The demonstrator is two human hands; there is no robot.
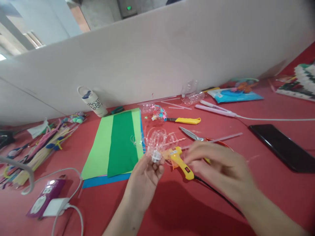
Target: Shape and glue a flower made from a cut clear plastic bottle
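My left hand (145, 178) pinches the neck of a clear plastic bottle piece (157, 141) cut into curled strips, holding it just above the red table (172, 209). My right hand (221, 167) is blurred by motion and hovers over a yellow hot glue gun (180, 160) lying on the table, close to its rear; its fingers look loosely curled, but I cannot make out whether they hold anything. The glue gun's black cord (216, 193) runs back under my right forearm.
Green and blue paper sheets (118, 144) lie at left. Scissors (194, 134), a yellow utility knife (187, 120), a star-decorated plastic piece (158, 113), glue sticks, a black phone (283, 146), a power strip (46, 196) and pipe cleaners (41, 144) surround them. A white partition stands behind.
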